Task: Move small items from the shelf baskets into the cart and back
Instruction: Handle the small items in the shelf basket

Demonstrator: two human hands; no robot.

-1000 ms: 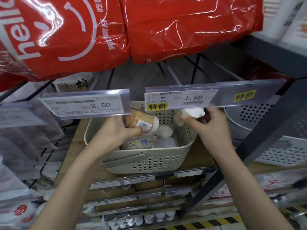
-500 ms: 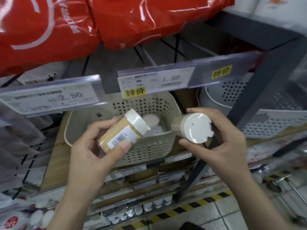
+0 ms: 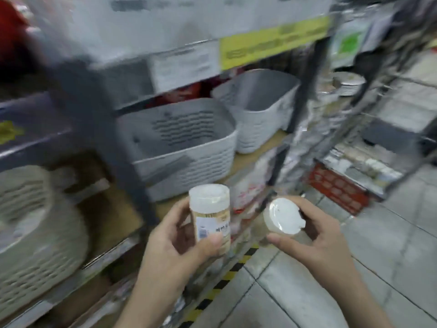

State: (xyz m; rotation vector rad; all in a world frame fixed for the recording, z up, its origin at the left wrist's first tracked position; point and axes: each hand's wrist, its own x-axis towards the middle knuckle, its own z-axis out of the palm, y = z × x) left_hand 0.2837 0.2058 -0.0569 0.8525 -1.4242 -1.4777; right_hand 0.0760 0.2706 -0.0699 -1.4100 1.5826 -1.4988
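Two capped jars, left hand (image 3: 176, 235) gripping the labelled jar (image 3: 211, 214), right hand (image 3: 314, 235) gripping the white-lidded jar (image 3: 283, 218); carrying step, cart drop-off likely next.

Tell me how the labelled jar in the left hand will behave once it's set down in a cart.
The labelled jar is a smooth cylinder, so on its side it would probably roll. Taller than wide, it may tip if nudged upright. The left hand holds it with thumb and fingers alone, so it is likely light.

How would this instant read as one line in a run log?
left hand: grips toothpick jar | right hand: grips white-lidded jar | both clear of grey baskets | cart: unseen
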